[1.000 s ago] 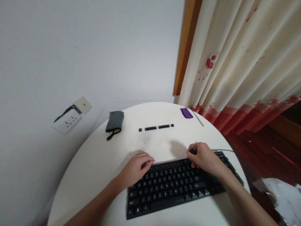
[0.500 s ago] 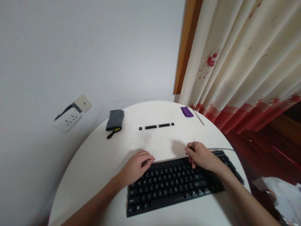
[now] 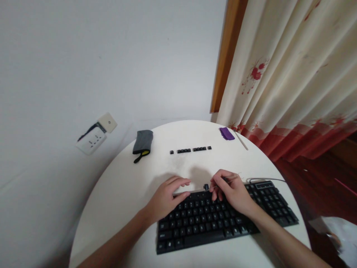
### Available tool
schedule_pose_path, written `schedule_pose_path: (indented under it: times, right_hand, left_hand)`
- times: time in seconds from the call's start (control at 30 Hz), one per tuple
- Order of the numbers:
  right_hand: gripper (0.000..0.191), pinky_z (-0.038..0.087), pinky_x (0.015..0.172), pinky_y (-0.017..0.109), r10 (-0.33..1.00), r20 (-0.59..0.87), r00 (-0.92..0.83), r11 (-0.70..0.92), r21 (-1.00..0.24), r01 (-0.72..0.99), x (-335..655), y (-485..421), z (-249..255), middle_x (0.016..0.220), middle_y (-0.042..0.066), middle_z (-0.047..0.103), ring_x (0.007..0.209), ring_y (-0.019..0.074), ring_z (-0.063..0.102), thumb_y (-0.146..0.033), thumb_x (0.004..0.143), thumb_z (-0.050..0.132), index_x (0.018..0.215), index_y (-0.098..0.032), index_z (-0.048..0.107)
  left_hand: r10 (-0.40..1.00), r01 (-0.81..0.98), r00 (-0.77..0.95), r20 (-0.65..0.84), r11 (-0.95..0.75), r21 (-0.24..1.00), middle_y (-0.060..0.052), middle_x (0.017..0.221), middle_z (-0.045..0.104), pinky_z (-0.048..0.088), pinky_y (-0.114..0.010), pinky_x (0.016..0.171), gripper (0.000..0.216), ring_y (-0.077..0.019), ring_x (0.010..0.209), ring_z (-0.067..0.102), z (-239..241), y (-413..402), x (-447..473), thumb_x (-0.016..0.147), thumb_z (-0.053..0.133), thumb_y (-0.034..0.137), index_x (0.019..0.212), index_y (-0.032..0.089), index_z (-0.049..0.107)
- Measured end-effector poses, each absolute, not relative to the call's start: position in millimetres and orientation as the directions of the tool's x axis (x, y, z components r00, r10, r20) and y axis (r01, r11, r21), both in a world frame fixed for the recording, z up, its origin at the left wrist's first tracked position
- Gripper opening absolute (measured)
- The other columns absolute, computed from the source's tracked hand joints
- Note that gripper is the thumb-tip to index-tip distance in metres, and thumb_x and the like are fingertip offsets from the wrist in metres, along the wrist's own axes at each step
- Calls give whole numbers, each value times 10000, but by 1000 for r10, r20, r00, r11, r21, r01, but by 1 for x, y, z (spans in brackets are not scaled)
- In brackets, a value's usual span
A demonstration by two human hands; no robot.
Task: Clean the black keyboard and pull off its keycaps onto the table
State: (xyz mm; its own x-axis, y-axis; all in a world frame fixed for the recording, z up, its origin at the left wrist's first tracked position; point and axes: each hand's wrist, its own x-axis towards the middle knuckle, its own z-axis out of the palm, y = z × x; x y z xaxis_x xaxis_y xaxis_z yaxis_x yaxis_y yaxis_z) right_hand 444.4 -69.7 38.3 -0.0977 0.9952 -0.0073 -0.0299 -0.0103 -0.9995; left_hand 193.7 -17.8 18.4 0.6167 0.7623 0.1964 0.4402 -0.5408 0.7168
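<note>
A black keyboard (image 3: 200,229) lies on the round white table (image 3: 119,193). My left hand (image 3: 166,195) is open over its back left corner, thumb and fingers apart, with nothing visible between them. Above the function-key row, my right hand (image 3: 227,188) is closed on a slim wire keycap puller (image 3: 235,176), mostly hidden by the fingers. A small black keycap (image 3: 206,187) shows just left of these fingertips, by the keyboard's back edge; I cannot tell whether the puller grips it. Farther back, several black keycaps (image 3: 199,149) form a broken row.
A grey pouch (image 3: 143,141) with a dark loop is at the back left. At the back right lie a purple cloth (image 3: 227,133) and a pale stick (image 3: 241,141). The keyboard cable (image 3: 264,179) runs to the right edge. A curtain (image 3: 281,82) hangs behind.
My right hand has moved left along the keyboard's back edge, and a keycap now shows beside its fingertips. My left hand's fingers have spread apart. The view has shifted slightly.
</note>
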Motion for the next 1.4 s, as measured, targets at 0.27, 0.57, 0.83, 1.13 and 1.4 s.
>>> schedule_pose_path:
  times: [0.27, 0.57, 0.83, 1.13, 1.4]
  right_hand:
    - [277, 487, 509, 227, 980, 82, -181, 85, -996, 12, 408, -89, 28, 677, 11, 661, 563, 119, 613, -418, 955, 533, 860, -182, 643]
    - [276, 478, 540, 241, 986, 97, -135, 107, -992, 72, 406, -88, 24, 653, 9, 650, 568, 124, 599, -406, 962, 521, 826, -193, 631]
    - [367, 436, 413, 232, 993, -70, -98, -86, -981, -175, 404, -80, 19, 659, 13, 645, 451, 121, 581, -516, 925, 528, 768, -185, 562]
    - [206, 461, 873, 323, 924, 280, -259, 340, -913, 224, 412, -88, 40, 977, 51, 612, 943, 179, 591, -254, 1001, 416, 1059, -236, 613]
    - [102, 471, 693, 259, 899, 351, -261, 419, -862, 284, 407, -91, 29, 860, 29, 633, 737, 148, 570, -247, 895, 653, 993, -221, 659]
  left_hand:
    - [782, 253, 622, 32, -240, 937, -51, 978, 716, 540, -314, 829, 235, -196, 897, 665, 25, -41, 207, 838, 694, 279, 1058, 198, 698]
    - [817, 168, 576, 24, -147, 975, -83, 1065, 709, 543, -345, 875, 307, -217, 965, 671, 22, -44, 209, 859, 653, 255, 1159, 198, 677]
    - [781, 208, 566, 263, -444, 872, -58, 1029, 694, 504, -316, 903, 128, -192, 974, 644, 21, -44, 208, 894, 641, 240, 1003, 217, 704]
    - [857, 185, 460, 234, -350, 918, -49, 871, 701, 531, -296, 755, 133, -182, 792, 649, 26, -45, 206, 823, 708, 268, 931, 192, 713]
    - [890, 49, 444, 103, -139, 989, -49, 812, 735, 529, -282, 719, 164, -192, 759, 681, 13, -45, 205, 720, 804, 244, 845, 168, 731]
